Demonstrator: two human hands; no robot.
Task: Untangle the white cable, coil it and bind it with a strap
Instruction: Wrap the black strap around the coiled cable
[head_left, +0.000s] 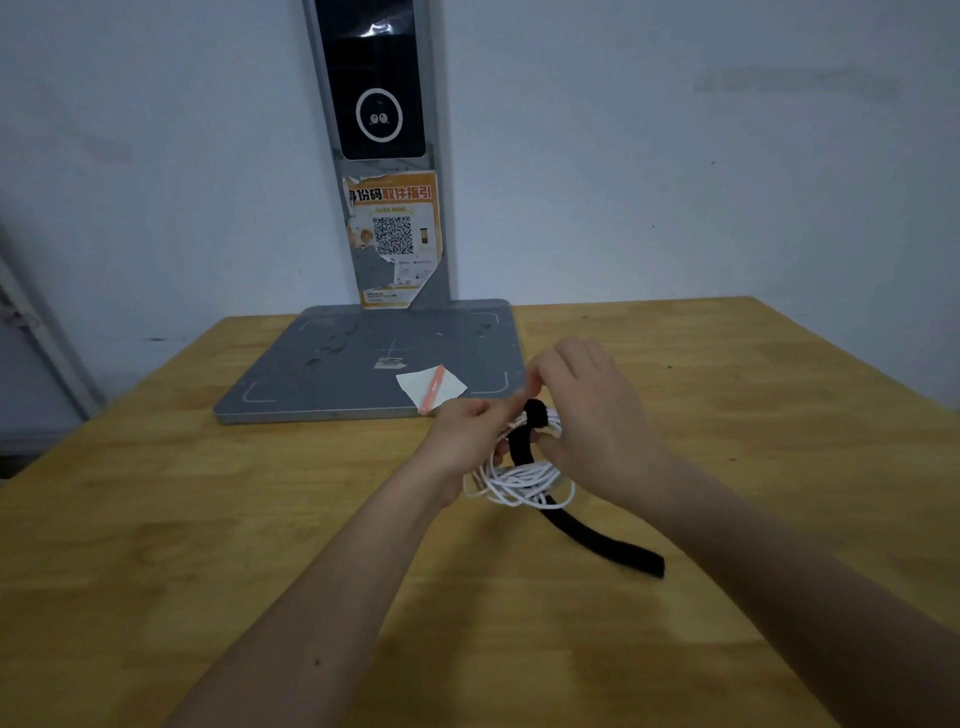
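Pale blue-white wall (675, 182) fills the background, and in front of it you have a yellowish wooden table (208, 519) with a grey metal stand on it. The stand's flat base plate (332, 364) lies at the table's far edge, and its upright post (441, 234) rises against the wall, carrying a dark screen (376, 78) up top and a torn orange sticker with a QR code (395, 234) below that. On the near right corner of the base plate sits a small white paper with an orange strip (431, 387).

Just in front of that corner, your two hands meet over the white cable (519, 480). The cable is gathered into a loose coil, its lower loops hanging between your wrists, close to the tabletop. A black strap (522, 441) runs up across the coil and loops over its top, while the long free end trails toward you and to the right along the table, well clear of the base plate.

Your left hand (467, 431) has its fingers curled around the left side of the coil. Your right hand (587, 410) arches over the top, with thumb and fingertips drawn together at the upper end of the strap; the blur there keeps you from telling exactly what they pinch.
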